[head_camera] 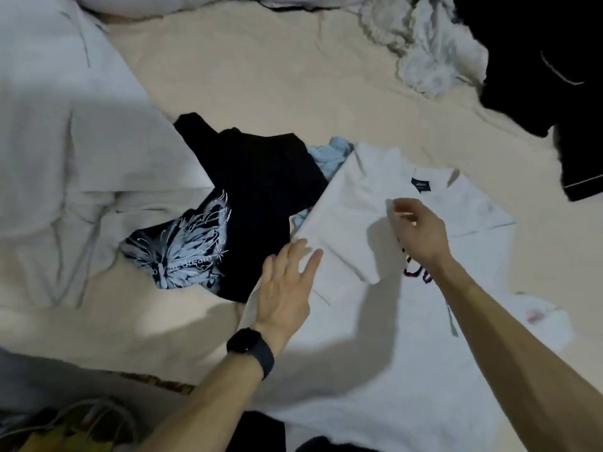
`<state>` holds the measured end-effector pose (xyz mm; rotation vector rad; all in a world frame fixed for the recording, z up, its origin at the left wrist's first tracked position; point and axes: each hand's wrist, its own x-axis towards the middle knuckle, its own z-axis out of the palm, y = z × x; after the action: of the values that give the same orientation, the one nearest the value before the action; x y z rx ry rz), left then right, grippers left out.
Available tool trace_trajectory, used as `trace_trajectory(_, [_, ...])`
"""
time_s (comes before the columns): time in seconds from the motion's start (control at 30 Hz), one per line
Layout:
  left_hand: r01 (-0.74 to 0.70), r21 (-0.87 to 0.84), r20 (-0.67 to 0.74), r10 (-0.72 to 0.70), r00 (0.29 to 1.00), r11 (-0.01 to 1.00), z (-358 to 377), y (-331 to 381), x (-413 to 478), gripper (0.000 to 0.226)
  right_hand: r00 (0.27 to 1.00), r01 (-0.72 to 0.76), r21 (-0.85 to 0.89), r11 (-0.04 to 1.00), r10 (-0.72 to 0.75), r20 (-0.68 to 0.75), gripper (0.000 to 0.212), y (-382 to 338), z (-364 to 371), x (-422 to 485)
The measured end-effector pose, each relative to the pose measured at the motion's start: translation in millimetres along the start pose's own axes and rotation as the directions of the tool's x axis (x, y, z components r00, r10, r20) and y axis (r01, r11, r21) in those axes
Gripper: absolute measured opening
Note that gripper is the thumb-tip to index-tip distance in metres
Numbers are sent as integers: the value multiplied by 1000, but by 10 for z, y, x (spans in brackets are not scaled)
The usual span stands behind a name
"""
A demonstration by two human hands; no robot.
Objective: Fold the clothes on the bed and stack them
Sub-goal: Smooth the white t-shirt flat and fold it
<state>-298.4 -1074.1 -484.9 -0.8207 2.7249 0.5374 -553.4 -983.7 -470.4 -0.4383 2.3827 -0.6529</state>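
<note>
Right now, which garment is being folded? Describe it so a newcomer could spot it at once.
On the beige bed sheet, look at the near right side, under the left hand and right hand. There lies the white T-shirt, one side folded inward. Unlike the black butterfly-print T-shirt beside it, it is white with a small navy neck label.

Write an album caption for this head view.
Left hand rests on a white T-shirt on the bed while the right hand pinches its fabric, beside a black butterfly-print shirt.

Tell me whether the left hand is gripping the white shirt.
No, the left hand lies flat, fingers straight, on the white shirt.
</note>
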Motion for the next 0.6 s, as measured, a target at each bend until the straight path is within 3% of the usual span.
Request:
trace_trajectory(0.07, [78, 3, -7, -78, 997, 997, 9, -98, 85, 82, 1000, 3, 4, 1000, -3, 14, 47, -93, 143, 122])
trace_trajectory(0.17, [252, -199, 96, -237, 967, 947, 0, -234, 241, 64, 999, 27, -25, 999, -26, 42, 67, -300, 310, 370])
trace_trajectory(0.27, [319, -384, 184, -267, 946, 866, -2, -401, 318, 40, 996, 10, -88, 996, -2, 89, 49, -477, 385, 637])
trace_trajectory(0.37, [428, -579, 263, -337, 904, 694, -7, -569, 351, 30, 992, -48, 83, 995, 38, 124, 24, -648, 431, 825])
trace_trajectory(0.5, [433, -667, 274, -340, 899, 606, -34, -725, 332, 26, 988, -67, 449, 891, -4, 155, 38, -935, 525, 919])
trace_trajectory(0.6, [460, -668, 356, -292, 888, 585, -76, -774, 362, 29, 964, -85, 443, 892, -39, 264, 31, -1030, 583, 973])
